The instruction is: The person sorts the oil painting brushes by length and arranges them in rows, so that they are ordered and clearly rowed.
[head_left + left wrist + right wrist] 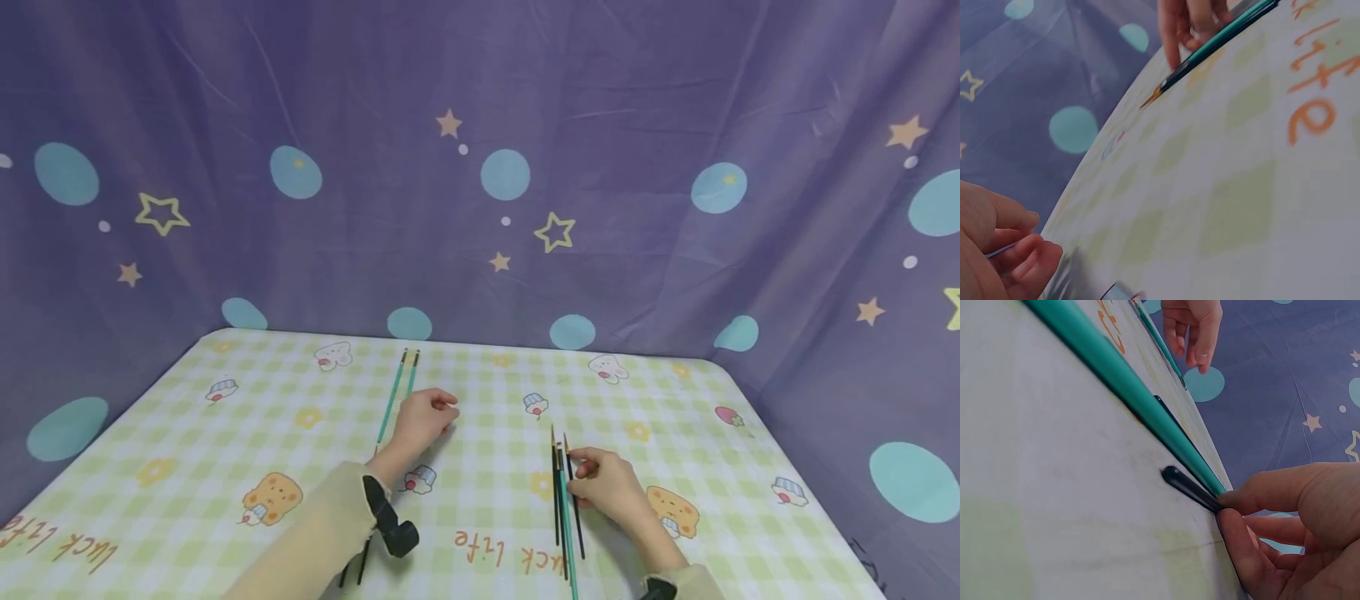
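On the right of the table several paintbrushes lie side by side, tips toward the curtain. One has a green handle (567,517); the others have black handles. My right hand (611,483) pinches the rightmost black paintbrush (578,525) between thumb and forefinger, close to its bristle end. In the right wrist view, the black handle end (1179,477) sticks out from the fingertips beside the green handle. My left hand (426,417) hovers at the left group, fingers loosely curled around nothing. Two green-handled paintbrushes (391,404) lie partly hidden beneath that hand and its sleeve.
A checked cloth (480,475) with cartoon prints covers the table. Black brush handles (364,560) show below the left sleeve, near the front. Behind the table and along its sides hangs a purple curtain (390,208) with dots and stars.
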The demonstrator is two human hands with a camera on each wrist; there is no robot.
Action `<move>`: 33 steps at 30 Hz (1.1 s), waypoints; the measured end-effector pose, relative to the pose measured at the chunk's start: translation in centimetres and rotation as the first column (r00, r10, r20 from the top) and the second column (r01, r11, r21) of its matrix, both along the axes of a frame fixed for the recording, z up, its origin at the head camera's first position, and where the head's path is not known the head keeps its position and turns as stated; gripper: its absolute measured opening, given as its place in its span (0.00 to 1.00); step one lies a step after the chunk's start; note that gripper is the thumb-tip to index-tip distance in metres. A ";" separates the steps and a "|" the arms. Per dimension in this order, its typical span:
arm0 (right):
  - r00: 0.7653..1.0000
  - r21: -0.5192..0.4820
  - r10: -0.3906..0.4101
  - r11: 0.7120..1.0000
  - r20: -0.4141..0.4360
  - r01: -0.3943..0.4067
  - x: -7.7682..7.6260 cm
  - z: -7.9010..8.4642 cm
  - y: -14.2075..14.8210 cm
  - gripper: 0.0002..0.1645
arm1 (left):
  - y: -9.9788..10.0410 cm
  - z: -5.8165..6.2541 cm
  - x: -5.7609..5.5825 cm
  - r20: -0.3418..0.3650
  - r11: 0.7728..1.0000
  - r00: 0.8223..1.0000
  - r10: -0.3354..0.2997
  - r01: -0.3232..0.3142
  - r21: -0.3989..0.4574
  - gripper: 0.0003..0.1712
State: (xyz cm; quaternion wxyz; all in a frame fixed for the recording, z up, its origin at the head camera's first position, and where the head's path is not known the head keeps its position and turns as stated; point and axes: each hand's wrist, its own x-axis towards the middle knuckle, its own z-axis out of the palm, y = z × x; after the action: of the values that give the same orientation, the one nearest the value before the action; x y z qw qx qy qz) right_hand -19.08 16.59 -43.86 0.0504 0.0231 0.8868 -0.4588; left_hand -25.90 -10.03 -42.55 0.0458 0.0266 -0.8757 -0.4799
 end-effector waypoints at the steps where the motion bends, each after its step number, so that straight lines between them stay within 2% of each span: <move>1: 1.000 0.001 0.000 1.000 0.000 0.000 0.0 0.0 0.0 0.30 | 0.3 0.0 0.2 0.002 1.000 1.000 -0.011 0.011 0.011 0.09; 9: 1.000 -0.010 0.002 1.000 -0.004 -0.002 0.1 0.0 0.0 0.29 | 2.7 0.4 1.8 0.025 0.986 0.992 -0.121 0.117 0.119 0.11; 15: 1.000 -0.010 -0.001 1.000 0.000 0.001 0.1 0.1 0.0 0.29 | 4.7 0.2 2.5 0.056 0.968 0.985 -0.166 0.152 0.202 0.12; 23: 1.000 -0.005 -0.002 1.000 0.003 0.002 0.1 0.2 0.0 0.30 | 7.4 -0.1 3.6 0.081 0.951 0.973 -0.217 0.192 0.242 0.13; 29: 1.000 -0.008 -0.005 1.000 0.007 0.006 0.1 0.2 0.0 0.29 | 9.3 -0.8 4.7 0.101 0.933 0.960 -0.261 0.224 0.282 0.13; 33: 1.000 -0.004 -0.006 1.000 0.001 0.006 0.1 0.2 0.0 0.29 | 10.2 -1.2 5.0 0.091 0.925 0.959 -0.267 0.229 0.302 0.13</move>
State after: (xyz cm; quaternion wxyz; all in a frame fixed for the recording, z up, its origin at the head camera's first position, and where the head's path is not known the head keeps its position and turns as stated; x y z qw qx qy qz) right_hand -18.95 16.55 -43.65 0.0495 0.0259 0.8857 -0.4609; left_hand -20.87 0.16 -43.78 -0.0769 -0.0467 -0.7937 -0.6016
